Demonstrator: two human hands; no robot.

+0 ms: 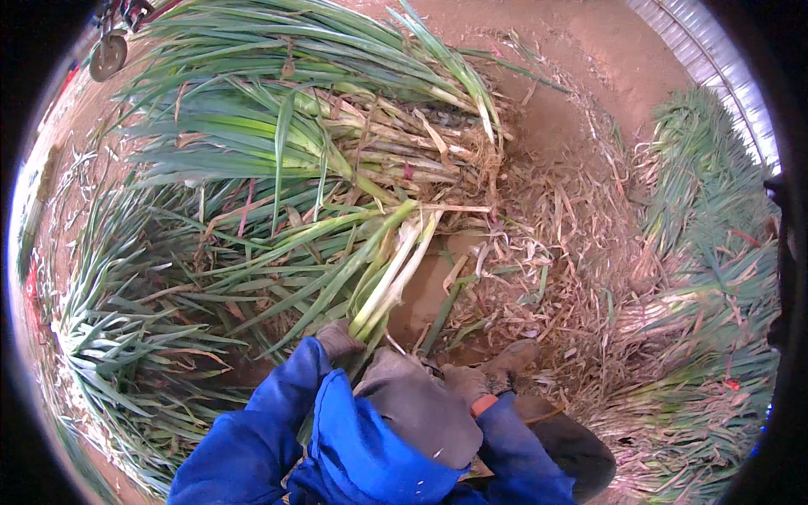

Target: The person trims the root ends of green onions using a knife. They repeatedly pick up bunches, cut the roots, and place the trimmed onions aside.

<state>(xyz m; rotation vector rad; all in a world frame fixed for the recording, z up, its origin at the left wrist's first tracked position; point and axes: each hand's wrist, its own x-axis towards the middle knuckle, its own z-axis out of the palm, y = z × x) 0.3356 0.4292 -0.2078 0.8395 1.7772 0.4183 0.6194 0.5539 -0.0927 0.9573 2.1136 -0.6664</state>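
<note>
My left hand [339,339], in a dusty grey-brown glove, is beside the lower end of several pale green-and-white scallion stalks [379,297]; its fingers are partly hidden, so its grip is unclear. My right hand [466,384], also gloved, is low beside my grey-clad knee, close to a thin, curved metal-looking thing [396,344]. Its fingertips and anything in them cannot be made out. In front of me lies a large heap of long scallions [297,139], with green leaves to the left and brown, rooty ends to the right.
More scallions spread at the left [126,341] and along the right side [688,303]. Dry leaf litter [549,252] covers the brown ground right of centre. A small wheel [108,57] stands at the top left. Corrugated light sheeting [713,57] borders the upper right.
</note>
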